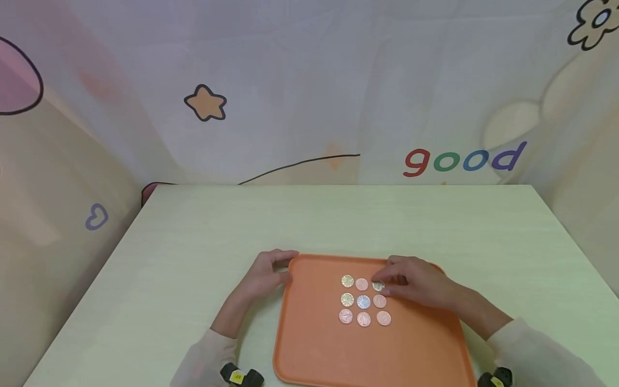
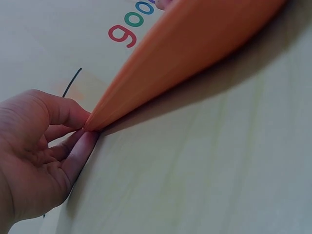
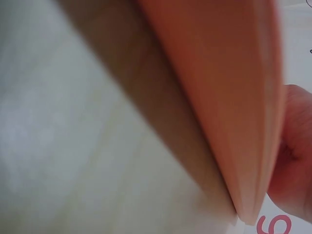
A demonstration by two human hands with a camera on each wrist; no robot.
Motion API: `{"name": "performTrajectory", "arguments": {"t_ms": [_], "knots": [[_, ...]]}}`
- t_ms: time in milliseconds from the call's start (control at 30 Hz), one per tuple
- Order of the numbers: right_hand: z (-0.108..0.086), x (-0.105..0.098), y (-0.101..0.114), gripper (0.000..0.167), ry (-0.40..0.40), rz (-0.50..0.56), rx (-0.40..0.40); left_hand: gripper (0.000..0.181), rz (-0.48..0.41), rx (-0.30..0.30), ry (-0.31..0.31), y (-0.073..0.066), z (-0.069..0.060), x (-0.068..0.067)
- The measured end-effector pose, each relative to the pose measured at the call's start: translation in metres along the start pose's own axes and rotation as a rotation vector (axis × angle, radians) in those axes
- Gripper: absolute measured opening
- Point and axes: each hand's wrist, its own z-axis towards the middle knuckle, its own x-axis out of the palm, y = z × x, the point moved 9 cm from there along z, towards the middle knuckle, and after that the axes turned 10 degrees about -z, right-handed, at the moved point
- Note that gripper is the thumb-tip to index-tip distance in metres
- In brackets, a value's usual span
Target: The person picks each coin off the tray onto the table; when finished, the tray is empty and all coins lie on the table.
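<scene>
On the table lies an orange tray (image 1: 314, 344) bearing round coins in three rows of three, some gold, some pinkish, and a silvery coin (image 1: 364, 302) in the middle. My left hand (image 1: 265, 275) is at the tray's far left corner; in the left wrist view its thumb and fingers (image 2: 73, 113) pinch that corner. Over the tray, my right hand (image 1: 418, 280) has thumb and fingers around the edges of a gold coin (image 1: 379, 286), the far right one of the grid. The right wrist view shows only part of this hand (image 3: 295, 146) behind the tray wall; its fingertips are hidden.
The pale table (image 1: 193, 226) extends around the tray on the left, right and far sides. Behind it hangs a printed cloth backdrop (image 1: 300, 97) with a star and the word "good". Cloth also hangs along both sides.
</scene>
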Motion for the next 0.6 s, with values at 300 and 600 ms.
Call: {"name": "performTrajectory", "arguments": {"t_ms": [300, 600], "knots": [[0.0014, -0.0007, 0.0002, 0.018, 0.014, -0.010, 0.045, 0.053, -0.008, 0.002, -0.006, -0.0012, -0.0012, -0.0007], [0.0018, 0.0008, -0.0005, 0.014, 0.032, -0.061, 0.083, 0.053, -0.022, -0.008, -0.014, -0.0012, -0.0018, -0.0003]]}}
